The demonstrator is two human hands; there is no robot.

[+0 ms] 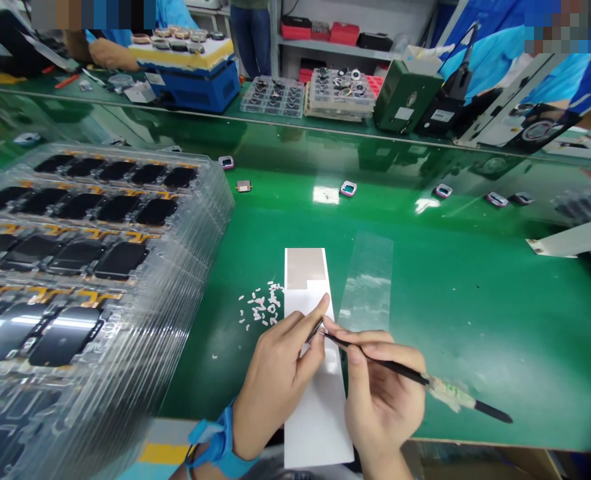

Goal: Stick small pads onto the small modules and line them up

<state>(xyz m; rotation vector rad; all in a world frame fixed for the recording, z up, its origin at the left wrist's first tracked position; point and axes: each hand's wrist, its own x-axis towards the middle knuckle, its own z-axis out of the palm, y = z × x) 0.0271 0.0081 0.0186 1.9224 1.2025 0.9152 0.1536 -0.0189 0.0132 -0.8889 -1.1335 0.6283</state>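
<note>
My left hand (280,380), with a blue strap at the wrist, is pinched shut above a white backing strip (315,413); what sits between its fingertips is too small to name. My right hand (382,393) grips black tweezers (415,379) whose tips meet the left fingertips. The strip lies lengthways on the green table, its far end greyish (302,267). A scatter of tiny white peeled bits (262,308) lies just left of the strip. A clear film strip (368,280) lies to its right.
A tall stack of clear trays with black watch screens (90,227) fills the left. Small watch cases (348,189) dot the green table beyond. Across a divider stand a blue machine (195,80), part trays (342,90) and a green device (405,97); other people work there.
</note>
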